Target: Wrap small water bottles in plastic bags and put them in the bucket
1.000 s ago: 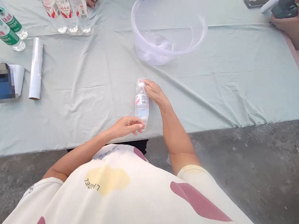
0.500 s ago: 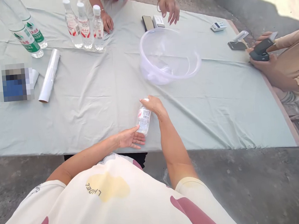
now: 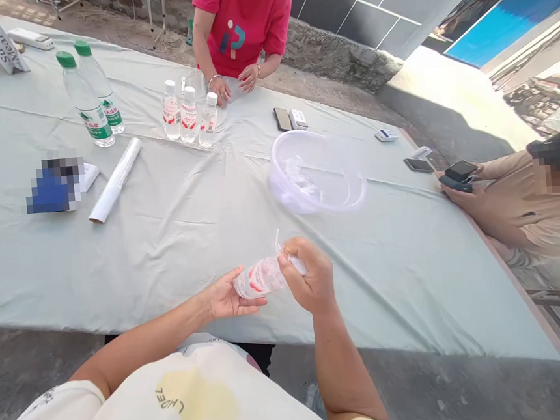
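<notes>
A small clear water bottle (image 3: 261, 278) with a red and white label lies tilted nearly sideways over the near side of the table. My left hand (image 3: 228, 295) cradles its base, thumb on top and fingers underneath. At the other end, my right hand (image 3: 309, 274) is closed around the neck, and the white cap is mostly covered by my fingers. A thin wisp of clear plastic film (image 3: 277, 239) sticks up beside my right thumb. Beyond the bottle stands a translucent purple-white basin (image 3: 292, 202) with crumpled clear plastic inside.
Three small bottles (image 3: 188, 117), two green-capped bottles (image 3: 90, 115), a white film roll (image 3: 115, 180) and a boxed item (image 3: 57, 187) occupy the left. Phones (image 3: 282, 119) and small white devices (image 3: 386, 135) lie farther back. People stand across and at right.
The bottle has been raised and turned more sideways, with my right hand now wrapped round its neck. The view has tilted up, and the person opposite has drawn both hands together.
</notes>
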Available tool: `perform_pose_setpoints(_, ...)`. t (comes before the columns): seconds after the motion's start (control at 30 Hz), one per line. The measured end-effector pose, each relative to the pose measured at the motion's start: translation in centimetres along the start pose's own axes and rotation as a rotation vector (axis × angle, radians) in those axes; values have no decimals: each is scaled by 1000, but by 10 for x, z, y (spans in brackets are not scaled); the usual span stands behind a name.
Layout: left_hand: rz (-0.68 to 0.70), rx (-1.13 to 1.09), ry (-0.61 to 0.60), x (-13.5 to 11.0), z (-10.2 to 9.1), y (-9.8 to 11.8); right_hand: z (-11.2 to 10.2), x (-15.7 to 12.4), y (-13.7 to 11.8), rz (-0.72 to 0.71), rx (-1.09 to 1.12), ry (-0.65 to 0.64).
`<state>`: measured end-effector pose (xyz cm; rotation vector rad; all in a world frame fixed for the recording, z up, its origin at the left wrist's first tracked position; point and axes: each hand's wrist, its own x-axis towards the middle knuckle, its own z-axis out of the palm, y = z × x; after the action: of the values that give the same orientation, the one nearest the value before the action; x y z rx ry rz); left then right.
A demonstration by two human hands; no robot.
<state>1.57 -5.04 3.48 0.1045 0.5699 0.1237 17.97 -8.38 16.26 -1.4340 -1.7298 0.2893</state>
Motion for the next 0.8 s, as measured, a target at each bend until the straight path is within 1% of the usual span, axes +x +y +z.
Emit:
perform_pose_setpoints(0.07, 43, 19, -14, -5, 4, 10, 4, 1, -8, -111, 49, -20)
perform_pose_setpoints(0.1, 82, 47, -21, -8, 5, 14, 7, 3, -10, -132, 68, -33)
perform_pose_setpoints(0.2, 270, 123, 14, -15, 5, 25, 15, 15, -7, -86, 103, -56)
perform_pose_setpoints(0.3, 495, 110, 116, -19, 3, 37, 22, 31, 3, -95, 100, -98)
perform_pose_setpoints(0.37, 679, 115, 196, -22, 1, 48, 26, 41, 9, -87, 2, -129)
perform_pose_setpoints(0.43, 872, 163, 261, -25, -1, 59, 31, 50, 15, -2, -154, -141)
perform_pose_setpoints(0.5, 1018, 237, 303, -27, -4, 71, 36, 60, 21, 74, -254, -140)
perform_pose_setpoints(0.57, 1071, 325, 309, -26, -8, 82, 41, 76, 28, 80, -273, -140)
perform_pose_setpoints(0.63, 1056, 372, 261, -21, -14, 90, 44, 99, 35, 65, -291, -154)
perform_pose_setpoints(0.73, 995, 280, 160, -11, -25, 98, 47, 151, 49, 90, -381, -175)
perform_pose_setpoints(0.8, 932, 172, 135, -6, -33, 101, 50, 194, 61, 126, -468, -148)
